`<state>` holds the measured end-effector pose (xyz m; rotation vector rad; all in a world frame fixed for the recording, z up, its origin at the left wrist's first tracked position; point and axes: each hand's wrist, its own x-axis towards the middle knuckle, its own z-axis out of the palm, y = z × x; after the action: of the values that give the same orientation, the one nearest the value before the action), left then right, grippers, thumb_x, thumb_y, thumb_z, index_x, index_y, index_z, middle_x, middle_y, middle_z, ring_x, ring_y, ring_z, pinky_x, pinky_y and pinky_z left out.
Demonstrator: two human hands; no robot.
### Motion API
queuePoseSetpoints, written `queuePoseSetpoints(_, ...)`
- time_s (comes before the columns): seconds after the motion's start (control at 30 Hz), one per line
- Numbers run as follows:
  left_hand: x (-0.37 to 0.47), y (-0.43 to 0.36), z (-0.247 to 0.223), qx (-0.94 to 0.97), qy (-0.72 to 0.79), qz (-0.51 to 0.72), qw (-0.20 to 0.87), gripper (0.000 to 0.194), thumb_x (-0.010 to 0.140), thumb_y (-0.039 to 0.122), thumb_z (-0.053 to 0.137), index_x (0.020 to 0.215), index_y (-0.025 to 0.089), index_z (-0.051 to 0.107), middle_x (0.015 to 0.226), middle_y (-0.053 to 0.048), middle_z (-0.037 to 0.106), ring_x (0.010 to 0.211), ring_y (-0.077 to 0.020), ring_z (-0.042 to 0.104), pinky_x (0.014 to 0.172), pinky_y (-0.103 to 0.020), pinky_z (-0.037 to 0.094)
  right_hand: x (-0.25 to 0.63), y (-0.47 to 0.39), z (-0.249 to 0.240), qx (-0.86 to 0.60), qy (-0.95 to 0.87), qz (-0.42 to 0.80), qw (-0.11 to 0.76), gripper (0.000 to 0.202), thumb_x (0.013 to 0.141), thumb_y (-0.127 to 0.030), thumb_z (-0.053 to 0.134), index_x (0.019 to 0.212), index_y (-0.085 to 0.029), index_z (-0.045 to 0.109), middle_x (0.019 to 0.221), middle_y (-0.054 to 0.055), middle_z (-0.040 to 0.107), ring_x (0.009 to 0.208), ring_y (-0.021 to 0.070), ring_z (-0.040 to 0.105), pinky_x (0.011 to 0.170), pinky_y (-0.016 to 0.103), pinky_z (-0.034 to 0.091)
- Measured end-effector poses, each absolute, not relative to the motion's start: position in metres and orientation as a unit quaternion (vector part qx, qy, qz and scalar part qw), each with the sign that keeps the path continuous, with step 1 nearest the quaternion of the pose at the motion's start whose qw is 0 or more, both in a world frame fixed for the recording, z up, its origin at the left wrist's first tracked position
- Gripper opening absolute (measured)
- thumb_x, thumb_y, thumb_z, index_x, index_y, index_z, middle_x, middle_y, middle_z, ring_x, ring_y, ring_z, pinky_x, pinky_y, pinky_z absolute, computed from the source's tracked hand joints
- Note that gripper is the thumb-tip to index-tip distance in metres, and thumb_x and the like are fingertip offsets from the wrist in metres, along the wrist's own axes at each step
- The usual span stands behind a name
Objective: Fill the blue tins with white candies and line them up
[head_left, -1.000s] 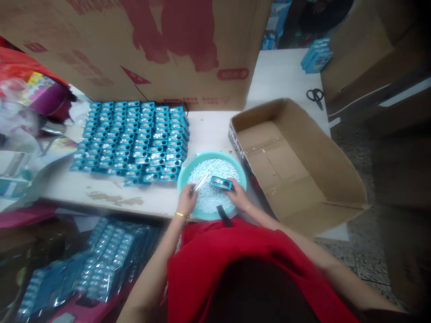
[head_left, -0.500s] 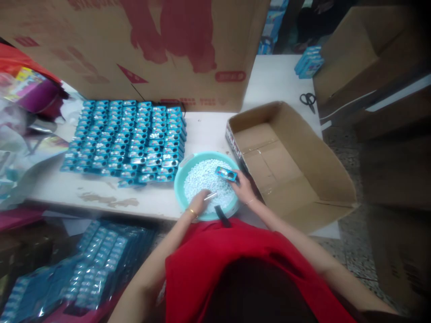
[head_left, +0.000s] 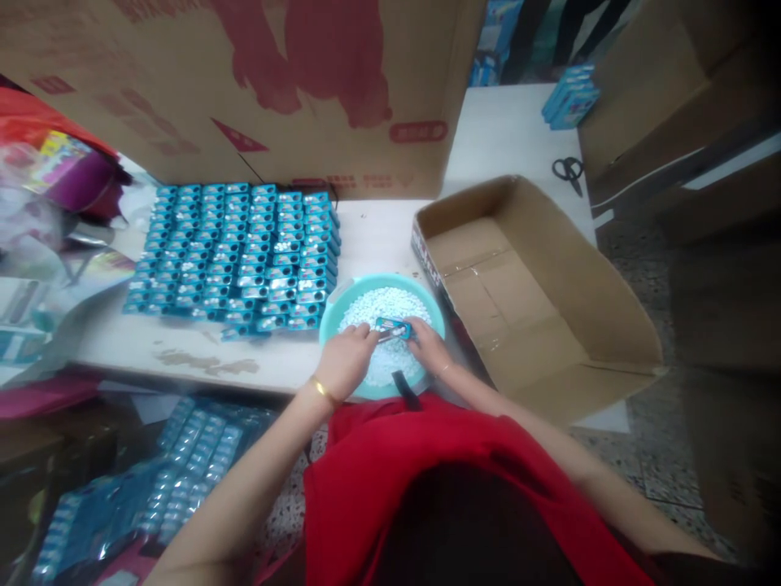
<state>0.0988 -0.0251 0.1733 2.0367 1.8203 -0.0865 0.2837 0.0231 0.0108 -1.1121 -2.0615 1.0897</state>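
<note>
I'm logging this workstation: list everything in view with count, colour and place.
Table: one, white, centre
Basin: one, turquoise, on table
Pellets: many, whitish, in basin
Held box: one, blue, above basin
Thin tool: one, colour unclear, beside or against held box
Stacked boxes: many, blue, table's left
Large carton: one, brown, behind stacked boxes
Open carton: one, brown, right of basin
Scissors: one, black, table's far right
Box group: several, blue, table's far right corner
Wrapped packs: several, blue, lower left
Clutter: uncountable, multicoloured, upper left
Other cartons: several, brown, right edge
Another person's legs: unclear, dark, top right
Garment: one, red, bottom centre
Left hand: one, bare, holding tool
Right hand: one, bare, holding box
</note>
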Motion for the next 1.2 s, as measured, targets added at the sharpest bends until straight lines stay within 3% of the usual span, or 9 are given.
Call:
queuePoseSetpoints(0.07,0.097,-0.023,0.173,0.725,0.661,-0.003,0.194,0.013,0.087,0.019,0.047,0.096,0.019,0.057,0.091,-0.009,0.057,0.083,-0.0212,0.056,0.07,-0.031,0.045,0.284,0.023,0.01,-0.418,-0.758,0.411,0.285,0.048,0.074,-0.005,0.047,0.119,-0.02,0.054,0.118,0.011,0.06,0.113,0.0246,0.056,0.099,0.045,0.046)
queuePoseSetpoints(0.2,0.085,-0.017,0.142,0.658,0.701,0.131,0.24,0.028,0.083,0.043,0.058,0.096,0.019,0.053,0.076,-0.001,0.055,0.065,-0.0149,0.051,0.063,-0.028,0.043,0.284,0.02,0.011,-0.417,-0.744,0.427,0.3,0.043,0.077,-0.009,0.049,0.119,-0.019,0.053,0.117,0.011,0.061,0.112,0.0245,0.057,0.097,0.044,0.047)
queuePoseSetpoints(0.33,0.097,-0.012,0.097,0.621,0.72,0.164,0.262,0.016,0.085,0.03,0.054,0.074,0.019,0.049,0.068,0.0,0.052,0.065,-0.0151,0.049,0.066,-0.028,0.041,0.281,0.012,0.01,-0.405,-0.753,0.435,0.282,0.042,0.078,-0.011,0.048,0.119,-0.019,0.053,0.116,0.012,0.061,0.111,0.0242,0.057,0.096,0.042,0.048)
queuePoseSetpoints(0.47,0.128,-0.012,0.079,0.633,0.702,0.168,0.279,0.012,0.084,0.016,0.049,0.072,0.019,0.05,0.075,-0.004,0.056,0.073,-0.018,0.052,0.071,-0.031,0.041,0.283,0.006,0.005,-0.408,-0.76,0.439,0.251,0.038,0.078,-0.012,0.046,0.115,-0.02,0.053,0.108,0.011,0.064,0.103,0.025,0.061,0.091,0.043,0.051)
queuePoseSetpoints(0.73,0.112,-0.021,0.104,0.637,0.654,0.267,0.308,0.017,0.087,0.034,0.055,0.085,0.017,0.056,0.079,-0.003,0.056,0.075,-0.0153,0.052,0.07,-0.028,0.043,0.287,0.005,0.006,-0.368,-0.748,0.487,0.26,0.036,0.083,-0.023,0.049,0.119,-0.02,0.051,0.117,0.012,0.062,0.11,0.027,0.059,0.095,0.047,0.047)
queuePoseSetpoints(0.87,0.079,-0.046,0.125,0.696,0.637,0.158,0.29,0.041,0.078,0.039,0.067,0.112,0.02,0.054,0.11,-0.007,0.055,0.09,-0.0182,0.056,0.075,-0.028,0.045,0.274,0.0,0.02,-0.321,-0.752,0.53,0.227,0.036,0.086,-0.031,0.052,0.12,-0.019,0.053,0.114,0.01,0.065,0.106,0.026,0.061,0.094,0.044,0.048)
queuePoseSetpoints(0.97,0.055,-0.069,0.135,0.701,0.641,0.102,0.296,0.032,0.082,0.032,0.062,0.111,0.021,0.055,0.104,-0.005,0.058,0.089,-0.0181,0.058,0.076,-0.028,0.046,0.249,-0.009,0.032,-0.285,-0.761,0.541,0.216,0.034,0.088,-0.034,0.052,0.118,-0.018,0.056,0.113,0.011,0.065,0.106,0.026,0.061,0.095,0.044,0.048)
queuePoseSetpoints(1.1,-0.01,-0.104,0.145,0.64,0.691,0.189,0.277,0.03,0.084,0.035,0.06,0.111,0.021,0.056,0.102,-0.006,0.061,0.094,-0.0188,0.058,0.084,-0.03,0.047,0.212,-0.022,0.047,-0.272,-0.768,0.534,0.225,0.057,0.086,-0.041,0.056,0.137,-0.02,0.041,0.138,0.014,0.05,0.124,0.027,0.051,0.103,0.046,0.044)
queuePoseSetpoints(1.2,-0.096,-0.137,0.15,0.571,0.759,0.241,0.201,0.037,0.083,0.038,0.059,0.114,0.019,0.054,0.11,-0.008,0.061,0.102,-0.0212,0.057,0.093,-0.035,0.045,0.195,-0.024,0.055,-0.284,-0.774,0.524,0.214,0.047,0.089,-0.041,0.053,0.131,-0.02,0.049,0.131,0.013,0.056,0.115,0.0252,0.058,0.1,0.044,0.047)
